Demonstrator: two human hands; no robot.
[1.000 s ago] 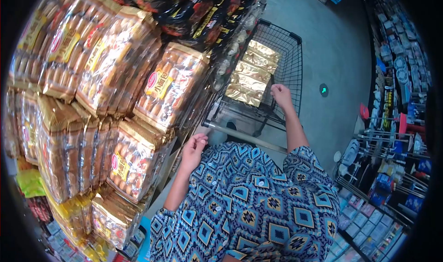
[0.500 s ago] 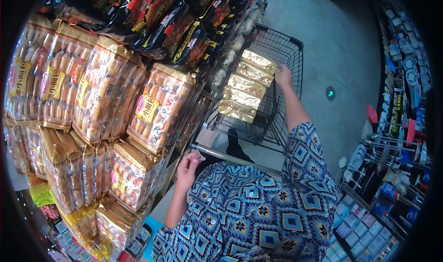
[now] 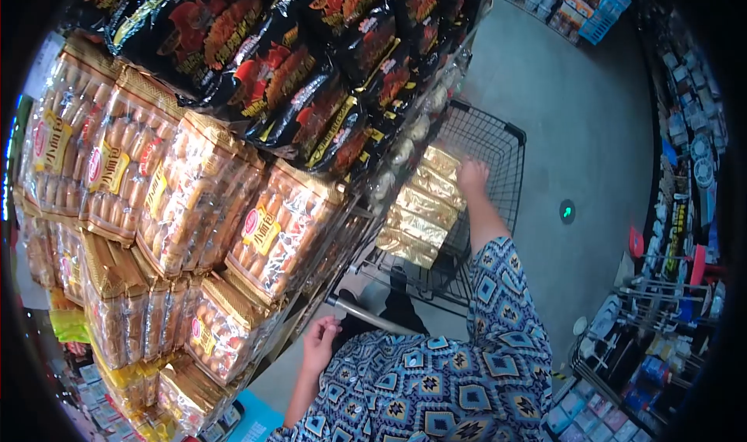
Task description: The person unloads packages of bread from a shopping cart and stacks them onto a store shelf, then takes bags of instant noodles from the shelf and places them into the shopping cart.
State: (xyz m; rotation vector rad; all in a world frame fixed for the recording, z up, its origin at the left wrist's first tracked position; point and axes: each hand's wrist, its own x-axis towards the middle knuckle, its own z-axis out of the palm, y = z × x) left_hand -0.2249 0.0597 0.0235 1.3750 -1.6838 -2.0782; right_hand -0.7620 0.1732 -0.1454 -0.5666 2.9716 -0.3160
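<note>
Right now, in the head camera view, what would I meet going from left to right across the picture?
Upper-left bread pack, left hand, gold-wrapped pack, right hand at its edge, green-marked floor spot, red item.

Wire cart with foil packaging (gold)

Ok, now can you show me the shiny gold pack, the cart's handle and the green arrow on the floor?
Gold pack [image 3: 421, 209]: head view, on the middle of its shiny wrapper.
Cart's handle [image 3: 372, 315]: head view, on the grey bar.
Green arrow [image 3: 567, 212]: head view, on its middle.
</note>
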